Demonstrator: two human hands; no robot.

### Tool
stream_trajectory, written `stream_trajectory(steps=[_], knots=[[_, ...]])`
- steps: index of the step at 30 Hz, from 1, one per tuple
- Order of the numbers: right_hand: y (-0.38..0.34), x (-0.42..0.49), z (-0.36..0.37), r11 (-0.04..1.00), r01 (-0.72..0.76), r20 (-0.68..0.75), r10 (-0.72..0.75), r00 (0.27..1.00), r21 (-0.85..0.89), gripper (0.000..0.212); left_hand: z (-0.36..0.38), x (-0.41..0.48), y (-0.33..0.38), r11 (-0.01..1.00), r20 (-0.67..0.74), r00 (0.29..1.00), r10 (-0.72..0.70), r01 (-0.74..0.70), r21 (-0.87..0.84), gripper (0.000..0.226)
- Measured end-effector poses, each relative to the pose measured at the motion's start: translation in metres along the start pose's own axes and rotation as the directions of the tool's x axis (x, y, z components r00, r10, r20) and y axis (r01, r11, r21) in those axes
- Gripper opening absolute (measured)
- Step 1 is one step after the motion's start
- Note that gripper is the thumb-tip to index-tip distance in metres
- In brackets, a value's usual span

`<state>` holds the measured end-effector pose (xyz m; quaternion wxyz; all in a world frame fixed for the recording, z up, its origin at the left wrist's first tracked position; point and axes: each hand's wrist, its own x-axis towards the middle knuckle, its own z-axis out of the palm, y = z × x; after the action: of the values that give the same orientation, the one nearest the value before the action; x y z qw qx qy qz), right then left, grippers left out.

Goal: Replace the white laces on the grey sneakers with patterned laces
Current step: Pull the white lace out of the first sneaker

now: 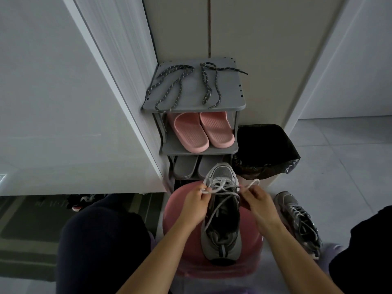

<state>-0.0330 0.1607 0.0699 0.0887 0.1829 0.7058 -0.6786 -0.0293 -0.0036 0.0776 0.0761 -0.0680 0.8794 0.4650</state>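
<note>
A grey sneaker (221,221) lies on a pink stool (250,240), toe pointing away from me. Its white lace (222,186) is loose across the upper eyelets. My left hand (196,198) pinches a strand of the lace at the sneaker's left side. On the right side my right hand (257,201) pinches another strand, whose loop sticks up past the fingers. The second grey sneaker (299,219), still laced in white, lies on the floor to the right. Two dark patterned laces (169,85) (209,81) lie on top of the grey shoe rack (191,98).
Pink slippers (200,130) and grey slippers (186,167) fill the rack's lower shelves. A bin with a black bag (265,149) stands right of the rack. A white cabinet (63,102) is at the left, tiled floor at the right. My knees flank the stool.
</note>
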Motion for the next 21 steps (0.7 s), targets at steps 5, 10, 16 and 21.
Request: stream_trajectory(steps=[5, 10, 16, 21], knots=[[-0.015, 0.000, -0.015, 0.957, 0.006, -0.087, 0.020, 0.996, 0.290, 0.023, -0.023, -0.005, -0.021, 0.935, -0.179, 0.963, -0.204, 0.137, -0.328, 0.029], [-0.006, -0.009, 0.008, 0.995, 0.042, 0.097, -0.050, 0.994, 0.089, 0.023, -0.007, -0.009, -0.003, 0.974, 0.070, 0.989, -0.131, 0.142, -0.178, 0.042], [-0.006, -0.009, 0.000, 0.999, 0.042, 0.160, -0.042, 0.986, 0.006, 0.040, 0.007, 0.006, 0.001, 0.988, 0.062, 0.993, -0.102, 0.108, -0.109, 0.034], [0.001, -0.004, -0.003, 0.994, 0.105, 0.041, -0.103, 0.994, -0.031, 0.015, 0.000, -0.002, 0.001, 0.985, -0.016, 1.000, -0.012, 0.009, -0.174, 0.019]])
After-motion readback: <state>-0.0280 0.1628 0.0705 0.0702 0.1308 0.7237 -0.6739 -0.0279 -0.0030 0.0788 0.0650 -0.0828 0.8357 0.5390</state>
